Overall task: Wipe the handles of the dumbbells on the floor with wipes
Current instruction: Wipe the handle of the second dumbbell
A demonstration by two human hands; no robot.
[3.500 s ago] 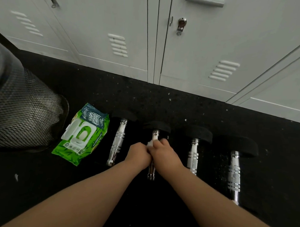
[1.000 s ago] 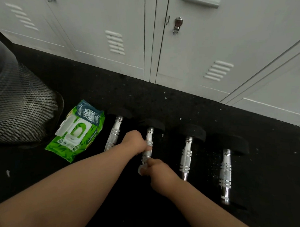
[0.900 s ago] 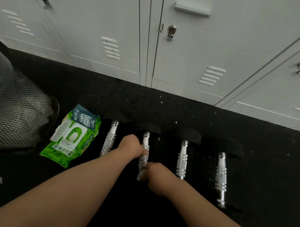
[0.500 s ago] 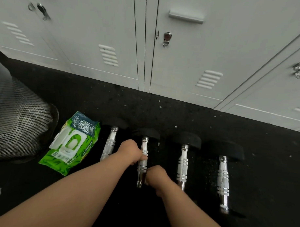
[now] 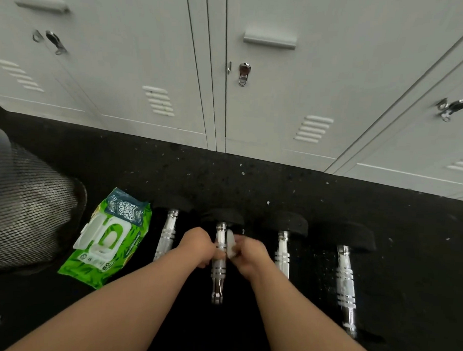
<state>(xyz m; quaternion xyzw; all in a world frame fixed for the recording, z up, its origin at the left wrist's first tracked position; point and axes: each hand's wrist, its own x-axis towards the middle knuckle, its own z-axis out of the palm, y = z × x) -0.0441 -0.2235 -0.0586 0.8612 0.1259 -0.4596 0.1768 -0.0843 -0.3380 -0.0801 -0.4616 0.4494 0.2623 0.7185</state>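
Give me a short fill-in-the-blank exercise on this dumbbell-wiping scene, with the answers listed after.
1. The row on the floor holds ____ dumbbells.
2. The right hand presses a white wipe against the handle of the ____ dumbbell from the left.
3. The wipes pack is mainly ____ in colour.
4. The left hand grips that same ____.

Answers: four; second; green; handle

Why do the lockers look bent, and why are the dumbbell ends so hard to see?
Head view: the wide-angle lens bows and tilts the lockers near the frame edges; the black dumbbell ends sink into the dark floor, while the chrome handle glares bright; the right hand with its wipe looks slightly motion-blurred; the mesh bin is soft.
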